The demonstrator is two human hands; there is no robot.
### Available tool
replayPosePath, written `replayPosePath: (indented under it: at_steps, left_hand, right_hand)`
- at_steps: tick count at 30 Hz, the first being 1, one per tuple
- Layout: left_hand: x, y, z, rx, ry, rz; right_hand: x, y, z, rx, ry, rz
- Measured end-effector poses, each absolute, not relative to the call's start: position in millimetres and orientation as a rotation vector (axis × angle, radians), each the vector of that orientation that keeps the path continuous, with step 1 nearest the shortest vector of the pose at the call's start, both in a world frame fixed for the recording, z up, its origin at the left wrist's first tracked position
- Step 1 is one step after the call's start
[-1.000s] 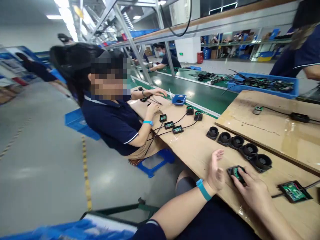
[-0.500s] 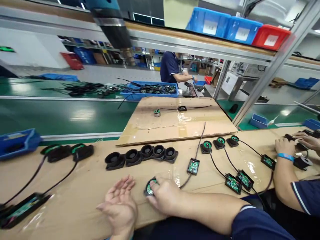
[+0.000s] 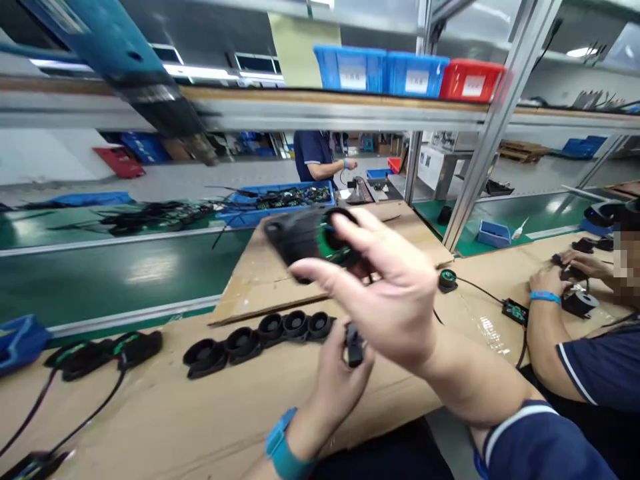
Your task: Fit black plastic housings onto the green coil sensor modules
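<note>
High over the bench, my right hand [image 3: 393, 287] grips a round black housing [image 3: 295, 240] between thumb and fingers. A green circuit board [image 3: 327, 240] shows in its open end, and motion blurs it. Lower down, my left hand [image 3: 336, 377] is closed around a small black box [image 3: 355, 347], seen mostly from one end; what is inside it is hidden. Several empty black housings [image 3: 243, 343] stand in a row on the cardboard, left of my left hand. One wired housing with a green board [image 3: 447, 280] lies to the right.
Two housings with boards and cables [image 3: 133, 347] lie at the left by a blue bin [image 3: 20, 343]. A raised cardboard sheet [image 3: 240, 287] lies ahead. At the right, a co-worker's hands [image 3: 545, 283] handle parts. A blue tool [image 3: 115, 67] hangs at upper left.
My right hand has lifted the housing from the cardboard, up and to the right. My left hand, open before, has moved right and closed on the black box. The view has shifted.
</note>
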State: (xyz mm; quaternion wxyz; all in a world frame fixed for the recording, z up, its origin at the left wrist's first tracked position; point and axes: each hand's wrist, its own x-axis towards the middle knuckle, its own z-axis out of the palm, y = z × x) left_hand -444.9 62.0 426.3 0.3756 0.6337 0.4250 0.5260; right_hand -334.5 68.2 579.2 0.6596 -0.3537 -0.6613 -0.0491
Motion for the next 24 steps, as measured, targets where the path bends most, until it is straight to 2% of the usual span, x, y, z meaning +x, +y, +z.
replayPosePath:
  at_steps: [5, 9, 13, 16, 21, 24]
  left_hand:
    - [-377, 34, 473, 1.378, 0.499, 0.698]
    - [-315, 18, 479, 1.121, 0.416, 0.251]
    - [-240, 23, 466, 1.045, 0.432, 0.243]
    - [-198, 27, 440, 0.931, 0.456, 0.261]
    - [-178, 11, 385, 0.781, 0.489, 0.162]
    - [-178, 7, 367, 0.732, 0.562, 0.158]
  right_hand:
    - [-256, 87, 588, -0.891, -1.421, -0.408]
    - [-188, 101, 584, -1.158, -1.505, -0.516]
    - [-109, 127, 566, -1.49, -1.493, -0.446]
    - [-46, 151, 539, -1.757, -1.414, -0.466]
    - [24, 178, 471, -2.239, -1.375, -0.245]
    - [34, 188, 428, -2.343, -1.412, -0.057]
